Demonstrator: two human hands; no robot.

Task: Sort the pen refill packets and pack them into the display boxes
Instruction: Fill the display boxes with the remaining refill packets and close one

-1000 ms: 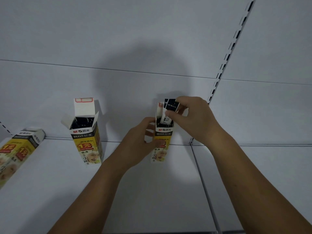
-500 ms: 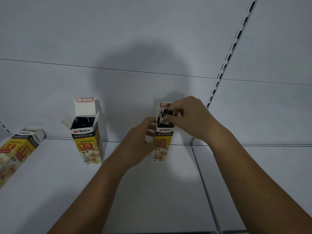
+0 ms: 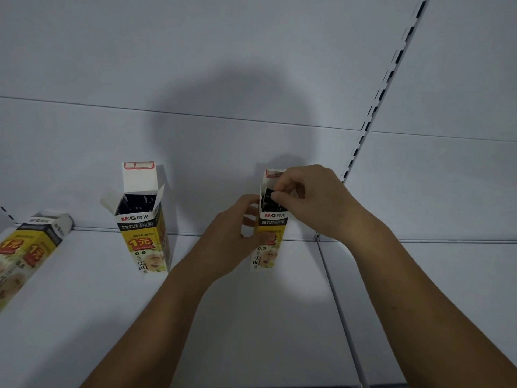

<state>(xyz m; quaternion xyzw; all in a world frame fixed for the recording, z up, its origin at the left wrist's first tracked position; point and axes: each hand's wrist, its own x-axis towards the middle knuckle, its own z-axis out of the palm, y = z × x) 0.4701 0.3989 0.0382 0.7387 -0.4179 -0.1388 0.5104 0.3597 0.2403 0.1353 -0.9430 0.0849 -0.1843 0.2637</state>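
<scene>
White shelf before a pale back panel with a slotted upright. The open display box stands at the rear of the shelf. The left hand has its grip clamped round the box's lower body, while the right hand, at the box's mouth, has its grip pinched on a black refill packet that sits mostly inside. Left of the display box, apart from it, stands a second open box; farther left a third box lies lengthwise.

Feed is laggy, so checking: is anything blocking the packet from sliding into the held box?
Nothing visible. The right hand pinches the packet partly inside the open box; its flap stands behind. The inside is dark.
</scene>
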